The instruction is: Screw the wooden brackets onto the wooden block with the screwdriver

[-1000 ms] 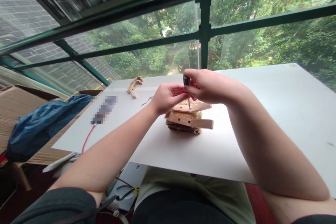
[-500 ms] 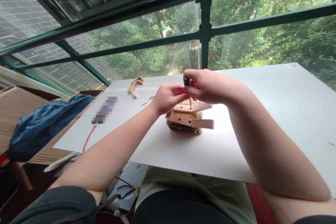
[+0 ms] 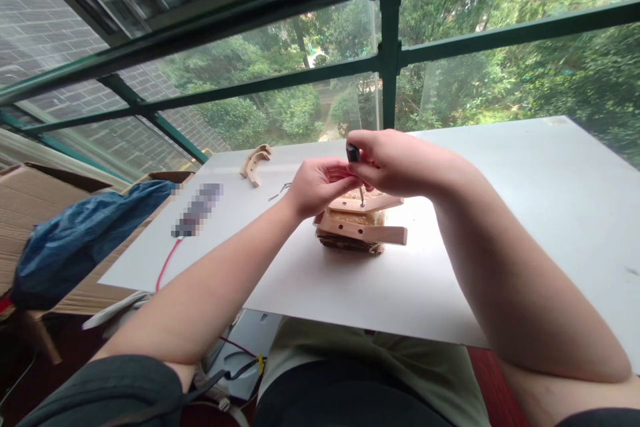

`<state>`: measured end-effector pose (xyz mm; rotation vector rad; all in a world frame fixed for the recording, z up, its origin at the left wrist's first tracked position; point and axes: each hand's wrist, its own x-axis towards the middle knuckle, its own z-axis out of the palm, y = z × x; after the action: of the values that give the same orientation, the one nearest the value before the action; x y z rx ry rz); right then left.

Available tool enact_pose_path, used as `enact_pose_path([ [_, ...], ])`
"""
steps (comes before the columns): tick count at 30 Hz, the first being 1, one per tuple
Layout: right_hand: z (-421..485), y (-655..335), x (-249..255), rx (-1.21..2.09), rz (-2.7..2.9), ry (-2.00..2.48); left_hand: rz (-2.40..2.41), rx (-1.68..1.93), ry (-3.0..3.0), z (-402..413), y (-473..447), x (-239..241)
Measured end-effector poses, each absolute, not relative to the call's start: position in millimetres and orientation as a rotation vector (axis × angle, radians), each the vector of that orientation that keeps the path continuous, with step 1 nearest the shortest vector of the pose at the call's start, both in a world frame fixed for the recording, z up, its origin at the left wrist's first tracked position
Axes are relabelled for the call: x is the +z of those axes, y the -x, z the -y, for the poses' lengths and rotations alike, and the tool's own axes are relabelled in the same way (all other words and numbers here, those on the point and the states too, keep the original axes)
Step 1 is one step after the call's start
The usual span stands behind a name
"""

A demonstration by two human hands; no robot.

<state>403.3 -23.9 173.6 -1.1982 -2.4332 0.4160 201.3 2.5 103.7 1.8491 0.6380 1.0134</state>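
Note:
My right hand [image 3: 387,161] is closed around the black handle of a screwdriver [image 3: 353,153], held nearly upright. The fingers of my left hand [image 3: 319,185] close together at the screwdriver's shaft, just below the handle; their exact grip is partly hidden. The tip meets a hole in an angled light-wood piece [image 3: 377,203]. Nearer to me lies a second wooden piece [image 3: 384,234] with two dark holes, its right end sticking out. Both rest against a brownish block [image 3: 353,244] with layered, rough sides, partly covered by my hands.
The white table [image 3: 430,280] carries two curved wooden pieces [image 3: 257,165] at the back left and a few small thin metal items [image 3: 279,191], perhaps screws. A pixelated object with a red cable [image 3: 167,263] lies left. Beyond are a green railing [image 3: 389,57] and cardboard boxes [image 3: 60,207].
Both hands stay at the block with the screwdriver in the same hole. The handle looks slightly turned or tilted; the whole view has shifted a little.

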Motion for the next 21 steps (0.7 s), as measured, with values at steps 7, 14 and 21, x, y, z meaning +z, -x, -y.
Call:
enact_pose_path([
  [7, 23.6, -401.5, 174.1, 0.453, 2.426, 1.201, -0.643, 1.012, -1.832, -1.5, -199.5, 102.4],
  [14, 23.9, -400.9, 173.7, 0.475, 2.412, 1.195, -0.656, 1.037, -1.820, -1.6, -199.6, 100.5],
  [21, 24.8, -400.8, 174.4, 0.515, 2.403, 1.200, -0.676, 1.039, -1.807, -2.3, -199.2, 101.6],
])
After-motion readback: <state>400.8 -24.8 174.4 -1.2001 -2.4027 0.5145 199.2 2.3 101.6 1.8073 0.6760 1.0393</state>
